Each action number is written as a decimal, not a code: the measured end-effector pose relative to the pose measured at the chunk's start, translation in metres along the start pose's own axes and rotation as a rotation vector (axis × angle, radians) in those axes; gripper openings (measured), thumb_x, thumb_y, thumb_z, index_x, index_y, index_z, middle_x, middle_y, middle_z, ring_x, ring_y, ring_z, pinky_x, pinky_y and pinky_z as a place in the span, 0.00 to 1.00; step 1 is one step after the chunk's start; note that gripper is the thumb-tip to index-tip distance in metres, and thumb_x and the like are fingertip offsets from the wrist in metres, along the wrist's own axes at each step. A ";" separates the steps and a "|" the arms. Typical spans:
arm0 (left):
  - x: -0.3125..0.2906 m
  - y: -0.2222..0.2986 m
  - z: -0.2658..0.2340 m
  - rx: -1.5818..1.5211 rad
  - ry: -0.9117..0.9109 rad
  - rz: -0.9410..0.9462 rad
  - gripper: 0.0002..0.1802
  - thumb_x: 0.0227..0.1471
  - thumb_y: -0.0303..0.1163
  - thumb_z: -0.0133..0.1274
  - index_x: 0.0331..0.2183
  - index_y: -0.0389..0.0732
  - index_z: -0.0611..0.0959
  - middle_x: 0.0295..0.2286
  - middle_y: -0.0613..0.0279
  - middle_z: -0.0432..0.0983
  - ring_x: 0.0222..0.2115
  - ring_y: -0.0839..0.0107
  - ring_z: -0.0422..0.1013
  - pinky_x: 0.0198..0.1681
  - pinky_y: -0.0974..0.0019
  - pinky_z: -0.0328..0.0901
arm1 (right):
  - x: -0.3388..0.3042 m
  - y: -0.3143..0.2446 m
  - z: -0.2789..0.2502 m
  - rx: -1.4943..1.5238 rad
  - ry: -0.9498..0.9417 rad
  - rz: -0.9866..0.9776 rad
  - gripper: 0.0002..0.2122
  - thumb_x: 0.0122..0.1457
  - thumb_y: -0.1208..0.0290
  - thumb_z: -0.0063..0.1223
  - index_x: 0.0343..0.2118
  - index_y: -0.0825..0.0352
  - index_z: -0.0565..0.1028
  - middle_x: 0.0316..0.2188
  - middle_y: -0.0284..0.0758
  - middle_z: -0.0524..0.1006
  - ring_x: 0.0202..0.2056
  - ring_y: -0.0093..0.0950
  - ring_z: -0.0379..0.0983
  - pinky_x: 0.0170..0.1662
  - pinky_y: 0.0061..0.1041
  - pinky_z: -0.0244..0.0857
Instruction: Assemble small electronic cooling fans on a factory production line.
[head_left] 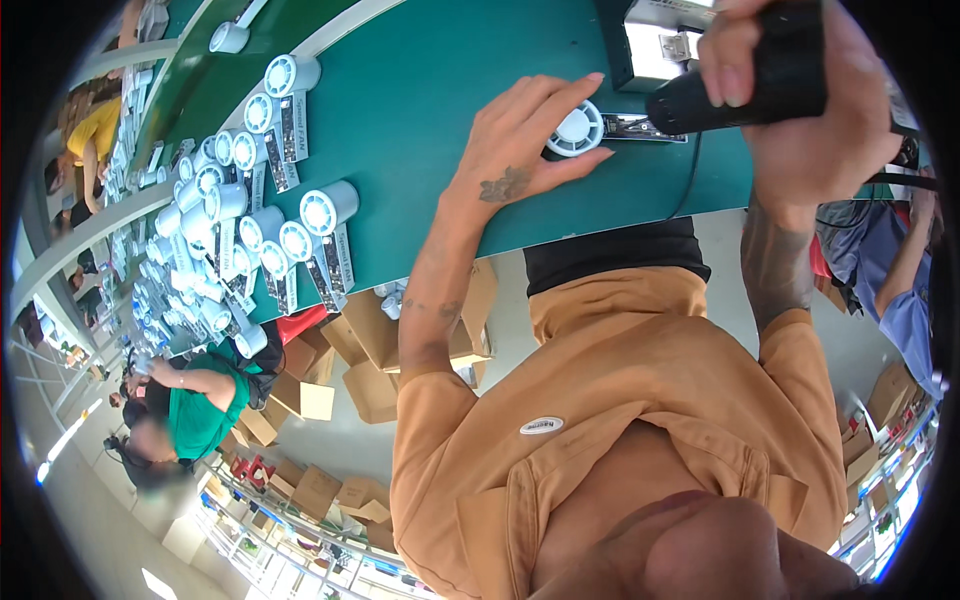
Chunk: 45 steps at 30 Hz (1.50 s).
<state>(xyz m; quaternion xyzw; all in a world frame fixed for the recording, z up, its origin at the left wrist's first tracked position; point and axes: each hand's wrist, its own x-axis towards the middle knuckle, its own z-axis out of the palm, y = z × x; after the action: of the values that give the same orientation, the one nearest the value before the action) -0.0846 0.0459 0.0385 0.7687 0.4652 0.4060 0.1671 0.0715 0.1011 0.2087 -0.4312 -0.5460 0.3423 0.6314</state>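
A light-blue handheld fan [575, 130] lies on the green bench, its round head toward my left hand and its handle pointing right. The handle's inside, with small dark electronic parts [630, 126], lies exposed. My left hand [515, 140] is closed round the fan head, thumb on the near side and fingers on the far side. My right hand [825, 145] grips a black electric screwdriver [780, 70] held nearly level. The tool's narrow end points left, over the outer part of the open handle. Whether its tip touches the handle cannot be made out.
Many similar fans [225, 200] with open handles crowd the bench's left side. A black-and-silver device [660, 45] stands at the far edge, and a thin cable [690, 185] runs near the handle. Cardboard boxes [370, 340] sit below. Co-workers are at left [205, 400] and right [890, 255].
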 end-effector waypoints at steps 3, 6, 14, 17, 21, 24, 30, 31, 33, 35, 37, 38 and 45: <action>0.002 0.000 0.001 -0.004 0.006 0.015 0.37 0.39 0.33 0.74 0.53 0.39 0.81 0.41 0.54 0.80 0.39 0.56 0.78 0.41 0.60 0.73 | -0.012 -0.003 -0.004 0.060 -0.099 0.103 0.15 0.69 0.64 0.46 0.49 0.70 0.62 0.22 0.44 0.75 0.12 0.25 0.66 0.15 0.22 0.61; 0.002 0.002 -0.001 0.003 -0.014 -0.006 0.36 0.39 0.34 0.74 0.52 0.38 0.81 0.41 0.53 0.80 0.39 0.54 0.78 0.41 0.59 0.73 | -0.012 0.006 0.004 0.109 -0.085 0.150 0.15 0.66 0.68 0.50 0.49 0.72 0.63 0.22 0.44 0.76 0.12 0.23 0.66 0.16 0.20 0.60; 0.003 0.002 0.000 0.008 0.001 0.020 0.35 0.39 0.36 0.75 0.51 0.40 0.82 0.42 0.54 0.80 0.40 0.54 0.78 0.41 0.59 0.73 | -0.016 0.019 0.001 0.274 -0.183 0.102 0.17 0.64 0.69 0.55 0.47 0.75 0.64 0.23 0.42 0.77 0.13 0.21 0.67 0.16 0.18 0.59; 0.002 0.002 0.002 0.011 0.006 0.020 0.35 0.39 0.36 0.75 0.51 0.40 0.82 0.42 0.54 0.80 0.40 0.54 0.78 0.41 0.59 0.73 | -0.022 0.014 0.003 0.256 -0.141 0.162 0.17 0.64 0.69 0.56 0.47 0.75 0.64 0.23 0.43 0.77 0.14 0.21 0.67 0.17 0.18 0.59; -0.005 -0.008 0.003 0.056 0.060 0.075 0.36 0.42 0.44 0.72 0.53 0.45 0.81 0.39 0.64 0.77 0.36 0.62 0.75 0.36 0.61 0.72 | -0.033 0.015 0.002 0.168 -0.174 0.084 0.15 0.65 0.69 0.56 0.46 0.74 0.65 0.25 0.44 0.77 0.17 0.22 0.70 0.20 0.18 0.64; -0.005 -0.006 0.005 0.112 0.069 0.086 0.37 0.42 0.47 0.72 0.54 0.48 0.81 0.38 0.66 0.76 0.35 0.64 0.74 0.34 0.63 0.72 | 0.055 -0.007 -0.021 0.255 -0.874 1.104 0.13 0.65 0.70 0.56 0.43 0.73 0.67 0.24 0.42 0.76 0.19 0.23 0.73 0.23 0.19 0.67; -0.008 -0.006 0.001 0.148 0.062 0.087 0.38 0.42 0.51 0.71 0.54 0.50 0.81 0.38 0.68 0.76 0.36 0.65 0.74 0.33 0.63 0.72 | -0.028 0.026 -0.003 -0.020 -0.349 -0.142 0.11 0.63 0.74 0.56 0.42 0.72 0.68 0.23 0.35 0.74 0.20 0.21 0.73 0.22 0.19 0.67; -0.008 -0.003 0.000 0.153 0.064 0.087 0.38 0.42 0.51 0.71 0.54 0.50 0.81 0.38 0.68 0.76 0.36 0.65 0.74 0.33 0.63 0.72 | -0.031 0.022 -0.004 0.049 -0.326 -0.045 0.10 0.62 0.75 0.56 0.42 0.72 0.68 0.23 0.34 0.73 0.19 0.20 0.72 0.22 0.18 0.66; -0.005 0.005 -0.003 0.090 0.028 0.046 0.32 0.39 0.44 0.75 0.45 0.41 0.84 0.41 0.58 0.80 0.41 0.56 0.78 0.38 0.61 0.74 | -0.035 0.022 -0.005 0.132 -0.301 0.046 0.10 0.62 0.75 0.56 0.42 0.72 0.68 0.23 0.33 0.73 0.19 0.20 0.72 0.22 0.18 0.66; -0.007 0.001 0.006 0.106 0.046 0.079 0.35 0.40 0.48 0.73 0.49 0.44 0.82 0.40 0.62 0.79 0.39 0.60 0.77 0.36 0.62 0.73 | -0.041 0.042 -0.008 0.139 -0.258 -0.069 0.11 0.60 0.78 0.58 0.42 0.72 0.68 0.22 0.32 0.72 0.20 0.19 0.72 0.22 0.17 0.65; -0.009 -0.003 0.006 0.133 0.068 0.117 0.38 0.42 0.52 0.71 0.53 0.48 0.81 0.38 0.67 0.77 0.38 0.65 0.75 0.34 0.63 0.73 | -0.044 0.027 -0.007 0.168 -0.305 -0.094 0.12 0.59 0.80 0.60 0.44 0.73 0.70 0.24 0.32 0.75 0.21 0.18 0.72 0.24 0.17 0.65; -0.012 -0.005 0.005 0.133 0.070 0.095 0.38 0.42 0.52 0.71 0.53 0.48 0.81 0.38 0.66 0.77 0.38 0.64 0.75 0.35 0.62 0.73 | -0.043 0.028 -0.005 0.180 -0.295 -0.107 0.12 0.59 0.80 0.60 0.44 0.73 0.70 0.24 0.32 0.75 0.21 0.18 0.72 0.24 0.17 0.65; -0.007 -0.005 0.002 0.093 0.078 0.070 0.37 0.41 0.50 0.73 0.52 0.46 0.82 0.38 0.64 0.79 0.38 0.62 0.76 0.36 0.61 0.73 | -0.035 0.033 -0.005 0.375 -0.337 -0.071 0.14 0.62 0.78 0.61 0.48 0.73 0.71 0.25 0.30 0.78 0.21 0.14 0.70 0.23 0.15 0.63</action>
<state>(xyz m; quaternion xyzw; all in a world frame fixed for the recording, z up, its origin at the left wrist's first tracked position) -0.0877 0.0432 0.0308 0.7749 0.4627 0.4192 0.0987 0.0716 0.0817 0.1642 -0.2239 -0.5852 0.4823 0.6122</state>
